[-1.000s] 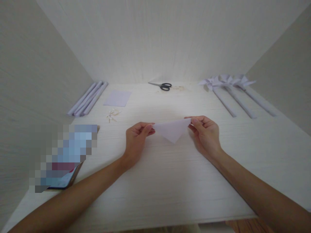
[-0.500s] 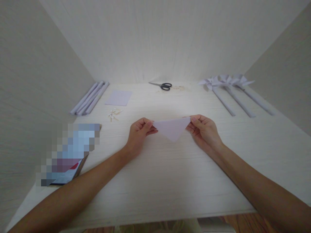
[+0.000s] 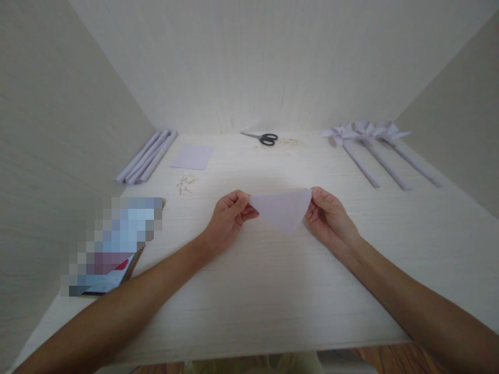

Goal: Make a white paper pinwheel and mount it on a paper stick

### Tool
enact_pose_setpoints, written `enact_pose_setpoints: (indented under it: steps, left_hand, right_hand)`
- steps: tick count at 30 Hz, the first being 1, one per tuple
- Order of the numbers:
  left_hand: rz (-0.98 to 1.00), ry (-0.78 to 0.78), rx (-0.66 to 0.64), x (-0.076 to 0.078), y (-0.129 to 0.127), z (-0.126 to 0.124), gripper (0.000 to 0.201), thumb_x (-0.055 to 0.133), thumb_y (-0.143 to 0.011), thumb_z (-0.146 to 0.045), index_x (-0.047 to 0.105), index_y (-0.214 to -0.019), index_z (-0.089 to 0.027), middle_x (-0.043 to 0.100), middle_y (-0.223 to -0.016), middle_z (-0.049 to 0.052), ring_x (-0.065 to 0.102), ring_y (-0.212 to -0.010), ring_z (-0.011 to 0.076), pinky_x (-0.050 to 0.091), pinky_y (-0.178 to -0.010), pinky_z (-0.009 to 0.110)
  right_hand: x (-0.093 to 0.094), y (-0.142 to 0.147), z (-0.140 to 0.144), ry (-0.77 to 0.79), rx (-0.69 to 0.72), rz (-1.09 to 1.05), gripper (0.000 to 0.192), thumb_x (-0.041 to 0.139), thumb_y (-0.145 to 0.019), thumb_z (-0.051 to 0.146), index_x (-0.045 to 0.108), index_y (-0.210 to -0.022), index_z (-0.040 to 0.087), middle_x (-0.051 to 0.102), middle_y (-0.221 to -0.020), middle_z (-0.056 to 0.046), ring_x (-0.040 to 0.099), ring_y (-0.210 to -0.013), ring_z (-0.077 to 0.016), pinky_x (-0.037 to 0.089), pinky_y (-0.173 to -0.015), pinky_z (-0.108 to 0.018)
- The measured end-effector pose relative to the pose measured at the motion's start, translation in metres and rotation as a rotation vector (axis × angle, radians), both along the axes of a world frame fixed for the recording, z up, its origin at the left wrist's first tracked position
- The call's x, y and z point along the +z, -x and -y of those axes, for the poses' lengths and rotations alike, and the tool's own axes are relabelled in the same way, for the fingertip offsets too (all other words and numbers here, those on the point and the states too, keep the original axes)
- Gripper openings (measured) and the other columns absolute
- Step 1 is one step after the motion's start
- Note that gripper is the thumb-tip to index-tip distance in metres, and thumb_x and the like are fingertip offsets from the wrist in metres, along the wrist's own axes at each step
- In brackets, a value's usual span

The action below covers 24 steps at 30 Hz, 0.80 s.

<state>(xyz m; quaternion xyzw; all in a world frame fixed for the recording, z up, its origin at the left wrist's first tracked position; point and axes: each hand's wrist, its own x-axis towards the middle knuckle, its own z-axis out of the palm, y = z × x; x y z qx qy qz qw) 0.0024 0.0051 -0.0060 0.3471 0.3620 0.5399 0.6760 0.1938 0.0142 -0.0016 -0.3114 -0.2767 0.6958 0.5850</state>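
A pale lilac-white, triangular piece of paper (image 3: 281,208) is stretched between the two hands, over the middle of a whitish, faintly streaked counter (image 3: 249,306). The left hand (image 3: 230,218) pinches one upper corner between thumb and fingers; the right hand (image 3: 331,215) pinches the other. The long edge runs nearly level between them, and the point hangs toward the person; whether that point touches the counter, I cannot tell.

Beyond the left hand lie a small heap of thin, cream-coloured slivers (image 3: 186,183) and, farther back, a flat, square, pale lilac sheet (image 3: 192,157). To the left of the sheet rests a bundle of rolled, pale lilac tubes (image 3: 147,157), and nearer the person is a flat, dark-edged device with a bright screen (image 3: 130,234), largely pixelated. Black-handled metal scissors (image 3: 262,138) lie near the back wall (image 3: 249,62), beside scattered, tan-coloured bits (image 3: 287,141). At the back right, three white pinwheels on rolled sticks (image 3: 364,131) lie side by side, heads toward that wall.
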Motion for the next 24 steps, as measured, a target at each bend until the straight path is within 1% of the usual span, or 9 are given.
enact_pose_setpoints:
  steps: [2,4,7,9,13,16,18,22,24]
  left_hand:
    - [-0.053,-0.011,0.017,0.000,0.001,0.000,0.024,0.064,-0.063,-0.033,0.048,-0.058,-0.015,0.058,-0.058,-0.003,0.056,-0.057,0.0063,0.047,-0.057,0.018]
    - [-0.175,-0.054,0.021,-0.001,0.002,-0.002,0.022,0.063,-0.064,-0.032,0.050,-0.060,-0.015,0.058,-0.058,-0.003,0.057,-0.058,0.0071,0.047,-0.057,0.019]
    - [-0.354,-0.125,-0.034,-0.001,0.004,-0.003,0.021,0.058,-0.069,-0.033,0.049,-0.065,-0.015,0.059,-0.062,0.000,0.059,-0.065,0.0109,0.047,-0.057,0.021]
    - [-0.457,-0.147,-0.082,-0.001,0.003,-0.002,0.020,0.053,-0.072,-0.034,0.048,-0.068,-0.015,0.058,-0.063,0.000,0.059,-0.065,0.0118,0.046,-0.056,0.022]
    - [-0.744,-0.226,-0.188,0.002,0.001,0.003,0.024,0.042,-0.077,-0.037,0.047,-0.066,-0.016,0.050,-0.056,-0.003,0.050,-0.052,0.0084,0.039,-0.050,0.021]
    - [-0.993,-0.368,-0.230,0.008,-0.002,0.007,0.033,0.033,-0.081,-0.039,0.044,-0.060,-0.016,0.043,-0.052,-0.004,0.043,-0.050,0.0085,0.031,-0.047,0.021]
    - [-1.130,-0.439,-0.265,0.013,-0.003,0.008,0.035,0.030,-0.082,-0.038,0.042,-0.057,-0.017,0.041,-0.050,-0.004,0.040,-0.049,0.0089,0.027,-0.047,0.022]
    - [-1.253,-0.489,-0.398,0.019,-0.002,0.007,0.032,0.031,-0.081,-0.036,0.045,-0.059,-0.017,0.045,-0.053,-0.003,0.040,-0.051,0.0101,0.024,-0.048,0.023]
    - [-1.284,-0.501,-0.410,0.020,-0.002,0.007,0.033,0.030,-0.082,-0.038,0.045,-0.061,-0.017,0.047,-0.056,-0.002,0.042,-0.053,0.0107,0.025,-0.049,0.023]
  right_hand:
    - [-0.002,0.000,-0.001,-0.012,-0.050,0.035,0.016,0.073,-0.056,0.020,0.059,-0.057,0.015,0.062,-0.055,0.004,0.057,-0.051,-0.0040,0.050,-0.052,-0.011]
    - [-0.005,-0.001,-0.004,-0.009,-0.135,0.082,0.015,0.073,-0.055,0.020,0.059,-0.058,0.015,0.061,-0.054,0.004,0.057,-0.049,-0.0040,0.050,-0.050,-0.011]
    - [-0.007,-0.002,-0.007,0.005,-0.257,0.163,0.014,0.072,-0.056,0.020,0.058,-0.057,0.015,0.059,-0.051,0.005,0.054,-0.046,-0.0039,0.048,-0.046,-0.012]
    - [-0.007,-0.002,-0.008,0.003,-0.293,0.228,0.013,0.071,-0.057,0.019,0.058,-0.056,0.014,0.058,-0.049,0.004,0.053,-0.046,-0.0043,0.047,-0.045,-0.013]
    - [-0.007,0.001,-0.004,-0.018,-0.285,0.372,0.010,0.068,-0.059,0.018,0.059,-0.057,0.014,0.057,-0.047,0.003,0.052,-0.044,-0.0053,0.047,-0.046,-0.015]
    - [-0.008,0.005,0.001,-0.041,-0.224,0.473,0.010,0.067,-0.061,0.020,0.059,-0.060,0.015,0.059,-0.050,0.003,0.054,-0.045,-0.0065,0.047,-0.046,-0.017]
    - [-0.009,0.007,0.003,-0.055,-0.198,0.514,0.010,0.067,-0.063,0.023,0.059,-0.061,0.016,0.060,-0.051,0.003,0.055,-0.047,-0.0071,0.047,-0.046,-0.018]
    - [-0.009,0.007,0.004,-0.074,-0.197,0.560,0.012,0.066,-0.063,0.025,0.059,-0.062,0.016,0.062,-0.055,0.002,0.058,-0.051,-0.0092,0.048,-0.047,-0.019]
    - [-0.008,0.007,0.005,-0.085,-0.199,0.580,0.012,0.066,-0.063,0.026,0.059,-0.062,0.016,0.062,-0.056,0.001,0.058,-0.052,-0.0099,0.048,-0.048,-0.020]
